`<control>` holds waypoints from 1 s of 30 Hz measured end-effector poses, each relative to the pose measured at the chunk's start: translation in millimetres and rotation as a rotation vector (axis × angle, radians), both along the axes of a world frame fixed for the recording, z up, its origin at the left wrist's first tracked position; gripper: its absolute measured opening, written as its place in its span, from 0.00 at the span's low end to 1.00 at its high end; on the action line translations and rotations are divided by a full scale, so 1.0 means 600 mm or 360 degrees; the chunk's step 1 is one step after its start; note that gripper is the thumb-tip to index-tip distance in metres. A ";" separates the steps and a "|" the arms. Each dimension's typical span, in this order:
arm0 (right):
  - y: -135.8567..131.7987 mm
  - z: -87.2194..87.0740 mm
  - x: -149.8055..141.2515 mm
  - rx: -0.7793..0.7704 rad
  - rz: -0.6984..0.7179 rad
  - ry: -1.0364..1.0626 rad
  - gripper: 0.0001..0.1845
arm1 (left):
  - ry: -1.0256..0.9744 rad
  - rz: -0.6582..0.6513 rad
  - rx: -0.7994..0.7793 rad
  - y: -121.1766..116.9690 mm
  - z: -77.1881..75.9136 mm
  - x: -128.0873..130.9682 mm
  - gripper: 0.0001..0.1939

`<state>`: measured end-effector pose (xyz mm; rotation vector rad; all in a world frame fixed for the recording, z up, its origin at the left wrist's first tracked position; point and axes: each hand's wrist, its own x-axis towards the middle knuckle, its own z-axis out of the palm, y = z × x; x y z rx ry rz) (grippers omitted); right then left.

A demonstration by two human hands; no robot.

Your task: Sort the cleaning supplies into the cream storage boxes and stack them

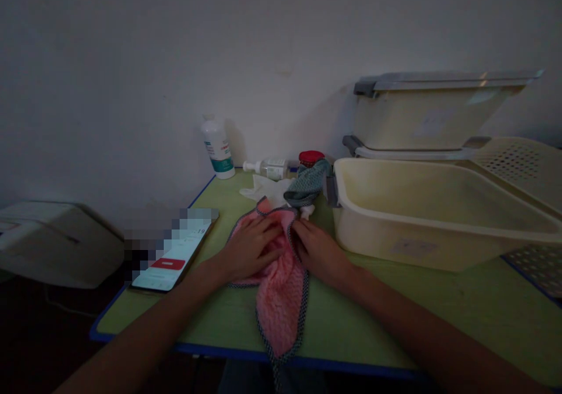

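Table (369,318), green w/ blue trim, carries nearly everything, pushed up nr the wall. Open cream tub (373,230) on the R side, prob. there to leave the middle free for handwork. Behind it a lidded tub (395,119) sits higher, prob. stacked to save space; perforated plastic panel (513,160) beside it, far R. White box (57,247) off the table's L end, use unclear.

Pink cloth (281,306), dark checked hem, is mid-table in front of the person, bunched at the top, w/ one corner trailing over the front edge. Phone (184,247) lies face-up at the L edge, screen lit, prob. kept there for a quick look. Grey-green cloth (307,183) is heaped at the back nr a red-topped item (311,157); white bottle (218,151) upright at the back L corner, white tissue or cloth (267,190) and a small clear bottle (274,168) lying btw.

Hands: L hand (254,245) half open, palm down on the pink cloth, fingers bent into its folds, prob. steadying it. R hand (318,250) more curled, at the hem; fingertips hidden. Can't tell if either actually grips.
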<state>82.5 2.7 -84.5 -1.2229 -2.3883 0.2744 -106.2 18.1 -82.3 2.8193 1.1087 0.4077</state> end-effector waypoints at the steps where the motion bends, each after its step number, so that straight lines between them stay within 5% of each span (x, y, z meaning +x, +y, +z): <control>1: 0.006 -0.003 0.001 -0.0005 0.0049 0.0039 0.16 | 0.0010 0.0006 0.0013 -0.004 0.004 0.001 0.17; 7: 0.026 -0.011 0.004 -0.0041 0.0205 0.0151 0.12 | -0.0073 -0.0286 -0.0105 -0.018 0.011 0.012 0.11; 16: 0.003 0.011 0.004 -0.0038 -0.0317 0.0084 0.10 | -0.0094 -0.0277 -0.0136 -0.019 0.003 0.014 0.11; 30: 0.056 0.005 -0.037 -0.0218 0.0207 0.0310 0.13 | -0.0042 -0.0251 -0.0059 -0.020 0.003 0.014 0.10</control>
